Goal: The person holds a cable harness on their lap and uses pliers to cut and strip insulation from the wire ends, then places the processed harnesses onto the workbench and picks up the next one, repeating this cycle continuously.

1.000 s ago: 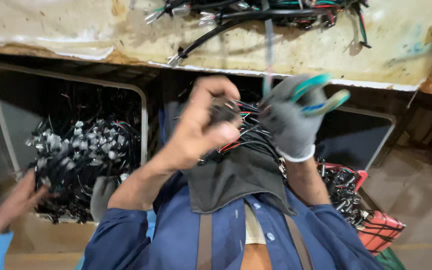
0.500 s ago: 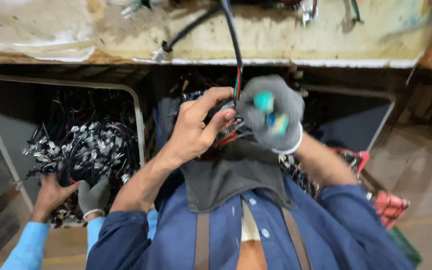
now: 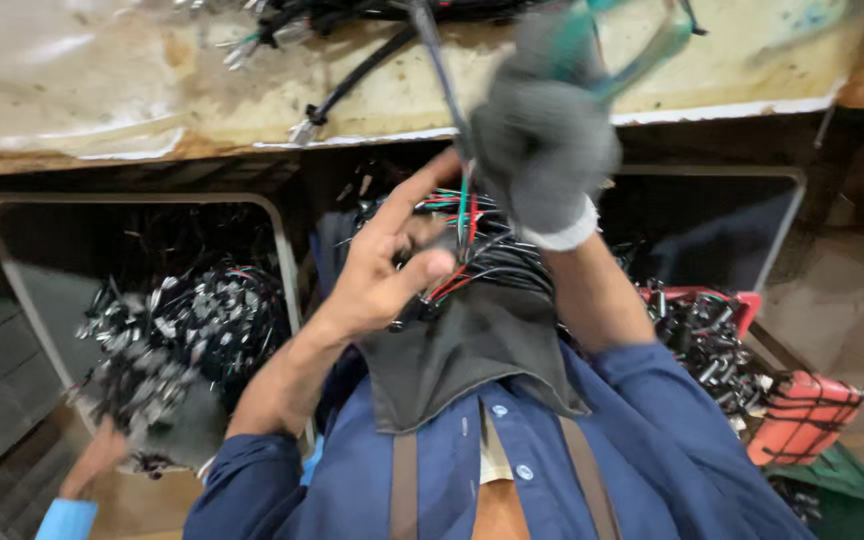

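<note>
Head view. The left hand [image 3: 382,270], bare, pinches a bundle of wires [image 3: 472,250] with thumb and fingers closed on it, just above a dark apron [image 3: 462,360] at the chest. The right hand [image 3: 547,150], in a grey glove, is blurred; its fingers appear curled around a black cable [image 3: 432,50] that rises from the bundle to the front edge of the workbench [image 3: 152,90]. The bundle lies between both hands, below that edge.

Handling, as a judgement: the wires are light, limp and prone to tangling; grip them near the gathered section, not by single strands. A bin of connectors [image 3: 182,330] stands at the left, where another person's hand [image 3: 102,455] reaches.
</note>
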Motion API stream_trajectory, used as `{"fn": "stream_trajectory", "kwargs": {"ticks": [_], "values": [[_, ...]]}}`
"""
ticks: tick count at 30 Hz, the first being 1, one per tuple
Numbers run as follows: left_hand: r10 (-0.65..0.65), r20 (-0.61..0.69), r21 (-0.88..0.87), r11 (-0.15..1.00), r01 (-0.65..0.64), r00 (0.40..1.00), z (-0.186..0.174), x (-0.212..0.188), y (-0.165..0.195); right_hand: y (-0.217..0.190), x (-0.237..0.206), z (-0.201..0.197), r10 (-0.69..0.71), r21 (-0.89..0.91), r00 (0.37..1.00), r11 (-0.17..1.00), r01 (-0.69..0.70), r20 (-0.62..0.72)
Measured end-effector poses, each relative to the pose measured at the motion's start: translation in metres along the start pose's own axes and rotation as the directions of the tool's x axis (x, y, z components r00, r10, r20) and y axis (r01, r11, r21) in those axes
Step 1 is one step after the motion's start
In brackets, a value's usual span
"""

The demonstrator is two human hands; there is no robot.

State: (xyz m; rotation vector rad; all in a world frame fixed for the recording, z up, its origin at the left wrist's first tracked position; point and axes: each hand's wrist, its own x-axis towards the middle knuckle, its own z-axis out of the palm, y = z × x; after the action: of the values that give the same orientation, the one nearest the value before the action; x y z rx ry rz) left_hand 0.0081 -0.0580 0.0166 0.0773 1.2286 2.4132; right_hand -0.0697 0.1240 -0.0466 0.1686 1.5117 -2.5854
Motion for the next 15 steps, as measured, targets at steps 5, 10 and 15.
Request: {"fn": "stream_trajectory", "kwargs": {"ticks": [5, 10, 15], "values": [[-0.386, 0.404, 0.901, 0.326, -0.287, 0.829, 0.010, -0.001, 0.013, -0.039, 0.038, 0.035, -0.223, -0.393, 0.971, 0.888, 0.238, 0.084], [-0.148, 0.162, 0.928, -0.314, -0.201, 0.976, -0.017, -0.026, 0.010, -0.094, 0.022, -0.009, -0.305, -0.868, 0.812, -0.177, 0.464, 0.497], [-0.254, 0.237, 0.939, -0.188, -0.289, 0.938, -0.039, -0.016, 0.050, -0.079, 0.023, -0.066, -0.278, -0.903, 0.861, -0.180, 0.390, 0.427]]}}
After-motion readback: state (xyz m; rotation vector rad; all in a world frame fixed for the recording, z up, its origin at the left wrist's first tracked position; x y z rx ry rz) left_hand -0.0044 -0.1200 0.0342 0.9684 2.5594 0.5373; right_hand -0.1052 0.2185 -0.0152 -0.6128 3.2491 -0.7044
